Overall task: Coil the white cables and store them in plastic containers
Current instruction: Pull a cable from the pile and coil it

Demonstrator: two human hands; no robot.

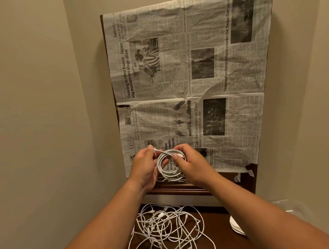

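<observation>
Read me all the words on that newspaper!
All on the newspaper:
"'Dancing in their hands': Japan wig masters set stage alive"
"Tears and smiles at tribute concert for Swiss fire victims"
"Ziggy Stardust lives on at David Bowie London immersive"
"LEISURE"
Smaller headlines and body print: too small, blurred or covered to read surely.

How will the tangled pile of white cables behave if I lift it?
Probably floppy: the tangled cables lie in loose, sagging loops. Likely to come up as one clump, since the strands cross each other often.
</observation>
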